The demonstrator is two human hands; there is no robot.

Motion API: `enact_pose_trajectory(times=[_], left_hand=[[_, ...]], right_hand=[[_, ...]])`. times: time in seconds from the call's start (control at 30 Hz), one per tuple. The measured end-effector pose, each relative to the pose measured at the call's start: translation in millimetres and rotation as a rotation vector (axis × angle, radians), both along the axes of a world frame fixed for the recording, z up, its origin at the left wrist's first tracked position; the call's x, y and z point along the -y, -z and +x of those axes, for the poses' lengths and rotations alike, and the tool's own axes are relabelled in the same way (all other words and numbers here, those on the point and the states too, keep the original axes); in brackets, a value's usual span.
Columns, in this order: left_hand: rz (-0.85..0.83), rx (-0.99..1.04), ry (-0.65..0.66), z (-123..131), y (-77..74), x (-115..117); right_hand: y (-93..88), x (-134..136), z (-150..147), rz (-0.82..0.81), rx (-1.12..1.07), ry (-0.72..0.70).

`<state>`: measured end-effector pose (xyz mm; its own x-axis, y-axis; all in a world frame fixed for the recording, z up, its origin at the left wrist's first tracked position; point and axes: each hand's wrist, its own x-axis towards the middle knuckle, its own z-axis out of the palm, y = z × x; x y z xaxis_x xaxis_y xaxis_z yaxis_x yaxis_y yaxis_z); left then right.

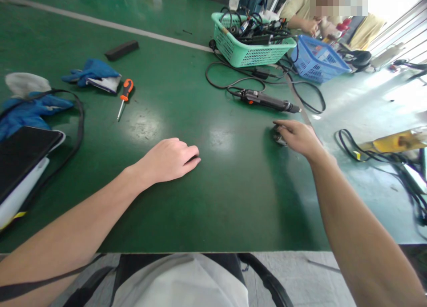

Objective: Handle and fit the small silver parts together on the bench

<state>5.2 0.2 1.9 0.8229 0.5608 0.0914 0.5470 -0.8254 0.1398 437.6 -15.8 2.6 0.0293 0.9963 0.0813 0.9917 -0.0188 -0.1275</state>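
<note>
My left hand rests knuckles-up on the green table, its fingers curled under; nothing shows in it. My right hand reaches out near the table's right edge, fingers closed over a small grey metal part lying on the surface. A black electric screwdriver with its cable lies just beyond that hand. An orange-handled screwdriver lies to the far left of centre.
A green basket of cables and tools and a blue basket stand at the back right, where another person sits. Blue gloves, a black block and a black-and-white device lie left. Cables hang at right.
</note>
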Motion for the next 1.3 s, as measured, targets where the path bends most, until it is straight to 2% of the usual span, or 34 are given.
enact_pose_trajectory(times=[0.13,0.3,0.47,0.57,0.7,0.8,0.97,1.1,1.3], left_hand=[[0.011,0.01,0.008,-0.1,2.3,0.3],[0.027,0.011,-0.005,-1.3,3.4,1.0],[0.07,-0.009,-0.051,-0.3,0.4,2.6],[0.109,-0.017,-0.13,0.0,-1.8,2.9],[0.155,-0.019,-0.25,-0.4,-4.3,1.8],[0.153,-0.021,-0.277,0.1,-6.0,2.1],[0.125,-0.012,-0.248,-0.1,-6.9,4.0],[0.107,-0.03,-0.204,-1.4,-7.4,3.2],[0.083,-0.039,-0.22,-1.2,-8.4,0.8]], right_hand=[[19.8,34.7,-13.2,0.221,-0.155,0.103],[28.0,51.6,-72.3,0.286,-0.226,0.06],[27.2,39.5,-161.7,0.288,-0.337,-0.12],[31.4,25.3,-214.0,0.296,-0.404,-0.239],[37.2,11.6,-257.9,0.315,-0.45,-0.281],[33.2,9.7,-263.8,0.309,-0.499,-0.314],[16.2,19.6,-241.7,0.258,-0.585,-0.35],[13.4,30.2,-226.2,0.232,-0.482,-0.374],[7.6,40.1,-222.8,0.232,-0.287,-0.472]])
